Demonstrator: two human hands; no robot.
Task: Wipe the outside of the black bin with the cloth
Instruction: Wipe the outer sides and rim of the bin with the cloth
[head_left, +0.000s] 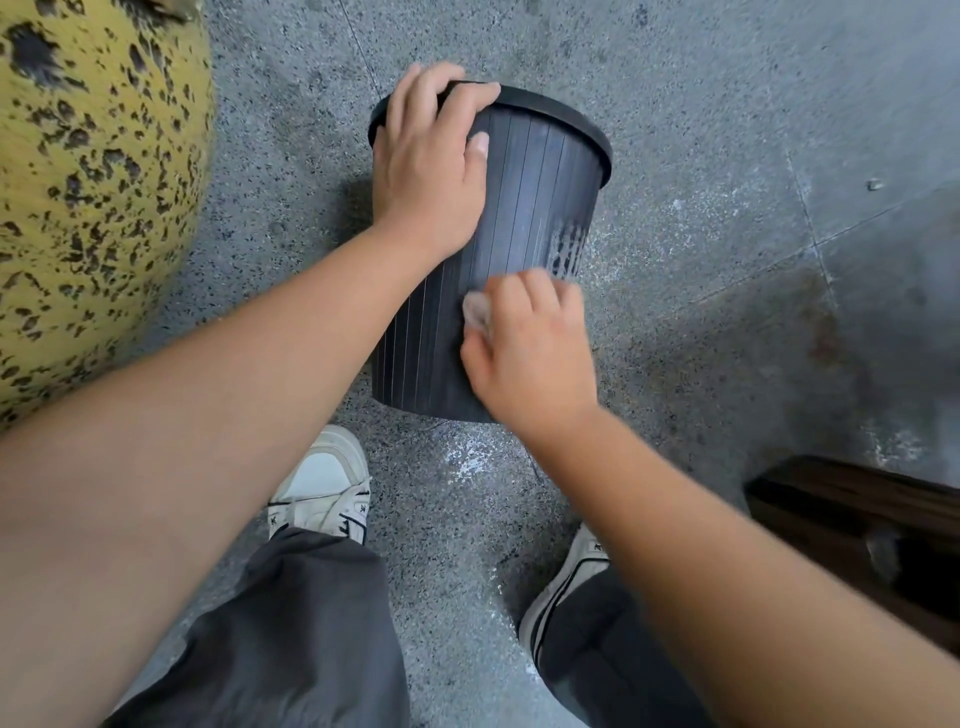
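Observation:
The black ribbed bin (530, 202) lies tilted on the grey floor, its rim pointing away from me. My left hand (431, 161) grips the bin at the rim, fingers curled over the edge and thumb on the side wall. My right hand (530, 348) holds a small pale cloth (477, 310), bunched under the fingers and pressed against the lower side of the bin. Most of the cloth is hidden by the hand. A dusty grey patch (569, 249) shows on the wall just above my right hand.
A big yellow rounded object with black flecks (93, 182) stands at the left. A dark wooden piece of furniture (857, 525) sits at the right edge. My two white shoes (324, 483) and grey trouser legs (291, 639) are below the bin on the speckled floor (727, 130).

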